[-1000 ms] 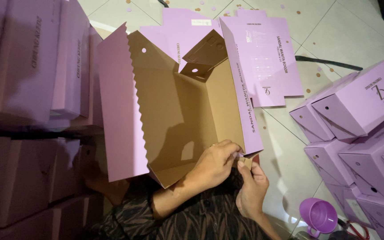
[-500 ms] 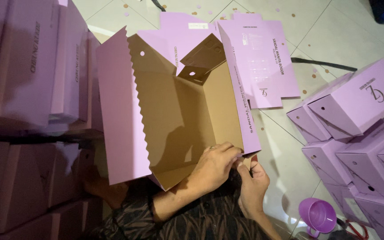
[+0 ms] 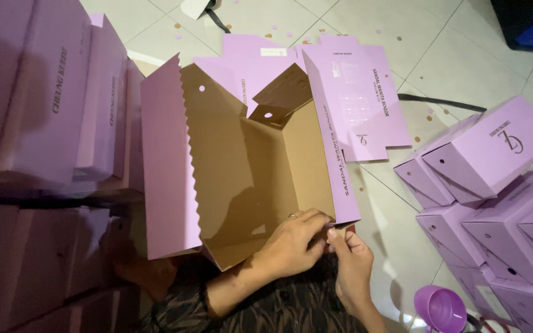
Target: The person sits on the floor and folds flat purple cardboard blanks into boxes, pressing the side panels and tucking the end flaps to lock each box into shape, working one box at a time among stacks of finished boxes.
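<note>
Both hands meet at the near corner of the half-folded box (image 3: 248, 179): the left hand (image 3: 294, 243) has its fingers curled onto the brown inside floor, and the right hand (image 3: 350, 259) pinches the lilac side wall's lower corner between thumb and fingertips. Beyond the fingers lie flat blanks (image 3: 365, 92); right of them, finished boxes (image 3: 495, 154) and a purple cup (image 3: 439, 308).
</note>
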